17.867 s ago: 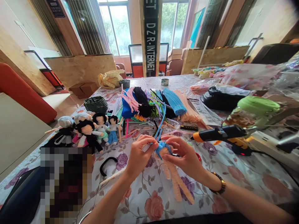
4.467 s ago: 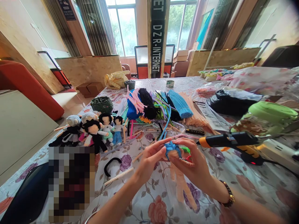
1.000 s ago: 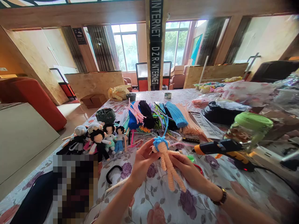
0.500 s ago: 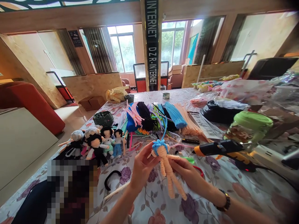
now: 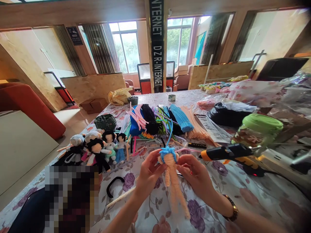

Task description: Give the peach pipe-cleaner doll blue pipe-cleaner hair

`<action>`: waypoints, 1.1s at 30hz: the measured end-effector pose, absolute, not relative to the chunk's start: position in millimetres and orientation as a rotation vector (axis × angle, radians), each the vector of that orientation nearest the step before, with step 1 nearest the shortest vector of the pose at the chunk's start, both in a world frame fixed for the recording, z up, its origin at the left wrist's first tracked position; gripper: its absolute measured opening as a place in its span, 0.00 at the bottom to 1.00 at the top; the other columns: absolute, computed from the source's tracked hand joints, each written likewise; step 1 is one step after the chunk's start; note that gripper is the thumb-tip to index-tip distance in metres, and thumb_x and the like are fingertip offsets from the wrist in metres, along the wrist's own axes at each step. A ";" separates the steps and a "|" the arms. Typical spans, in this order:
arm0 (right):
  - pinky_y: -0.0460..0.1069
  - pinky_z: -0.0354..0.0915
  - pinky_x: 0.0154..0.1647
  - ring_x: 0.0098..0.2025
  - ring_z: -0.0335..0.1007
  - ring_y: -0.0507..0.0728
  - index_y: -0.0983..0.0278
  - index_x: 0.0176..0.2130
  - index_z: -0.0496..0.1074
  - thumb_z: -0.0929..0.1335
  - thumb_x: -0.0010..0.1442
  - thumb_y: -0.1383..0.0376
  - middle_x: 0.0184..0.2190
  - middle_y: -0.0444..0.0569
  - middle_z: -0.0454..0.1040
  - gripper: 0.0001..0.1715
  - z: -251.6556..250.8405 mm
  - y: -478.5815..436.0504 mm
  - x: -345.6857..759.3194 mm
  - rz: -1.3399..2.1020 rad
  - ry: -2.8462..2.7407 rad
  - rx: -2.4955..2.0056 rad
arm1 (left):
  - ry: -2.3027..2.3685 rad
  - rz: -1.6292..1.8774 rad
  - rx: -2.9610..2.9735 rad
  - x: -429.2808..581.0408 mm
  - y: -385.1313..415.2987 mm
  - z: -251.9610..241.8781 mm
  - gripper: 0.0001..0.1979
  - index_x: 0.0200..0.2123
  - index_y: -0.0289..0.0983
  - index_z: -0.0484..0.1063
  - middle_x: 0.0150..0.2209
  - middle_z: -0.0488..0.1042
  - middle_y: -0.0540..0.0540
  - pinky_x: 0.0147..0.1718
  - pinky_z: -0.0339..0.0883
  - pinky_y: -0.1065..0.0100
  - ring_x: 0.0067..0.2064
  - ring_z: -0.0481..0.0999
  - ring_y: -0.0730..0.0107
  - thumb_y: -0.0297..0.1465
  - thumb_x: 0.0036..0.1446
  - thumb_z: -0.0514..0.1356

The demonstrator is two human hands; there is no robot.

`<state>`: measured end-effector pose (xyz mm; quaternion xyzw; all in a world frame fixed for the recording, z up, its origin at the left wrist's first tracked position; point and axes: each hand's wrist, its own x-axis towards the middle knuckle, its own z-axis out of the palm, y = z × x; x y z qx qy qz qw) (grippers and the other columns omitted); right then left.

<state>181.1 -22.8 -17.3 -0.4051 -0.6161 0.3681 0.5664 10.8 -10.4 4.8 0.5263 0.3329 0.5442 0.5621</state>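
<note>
The doll (image 5: 173,183) is peach, its hair (image 5: 168,150) blue (the tablecloth (image 5: 150,208) white, printed with purple flowers (image 5: 196,213)).

Beyond the far edge of the table (image 5: 145,212), a dark pillar (image 5: 157,48) is marked with pale lettering and flanked by a left window (image 5: 128,51) and a right window (image 5: 186,40). Daylight is let in, and greenery is seen outside. The left window is bordered by a dark curtain (image 5: 98,48). Lower down, a wooden partition (image 5: 93,89) is placed. Past the left edge, a pale, glossy floor (image 5: 73,121) is shown, with brown boxes (image 5: 93,105) set near the far left corner and a red seat (image 5: 31,110) farther left.
</note>
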 end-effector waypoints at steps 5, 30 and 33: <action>0.42 0.64 0.24 0.28 0.70 0.49 0.60 0.36 0.70 0.66 0.61 0.64 0.30 0.43 0.74 0.02 -12.2 -22.4 187.9 0.521 -1.536 -1.003 | 0.796 1.267 1.281 12.8 -11.7 5.3 0.17 0.47 0.40 0.70 0.47 0.75 0.45 0.46 0.68 0.72 0.49 0.73 0.67 0.30 0.52 0.64; 0.51 0.71 0.39 0.37 0.72 0.55 0.59 0.43 0.70 0.67 0.56 0.77 0.36 0.47 0.75 0.17 -3.8 -11.9 217.9 -0.496 -2.027 -0.730 | 0.769 1.228 1.295 17.2 -14.7 4.5 0.18 0.46 0.38 0.70 0.40 0.76 0.44 0.40 0.69 0.70 0.42 0.73 0.67 0.30 0.50 0.65; 0.50 0.70 0.37 0.35 0.71 0.54 0.58 0.43 0.69 0.67 0.58 0.74 0.35 0.46 0.74 0.15 -5.0 -10.5 217.2 -0.536 -2.003 -0.705 | 0.770 1.222 1.274 17.8 -14.8 5.7 0.18 0.44 0.37 0.71 0.38 0.75 0.44 0.39 0.69 0.70 0.41 0.73 0.67 0.30 0.49 0.66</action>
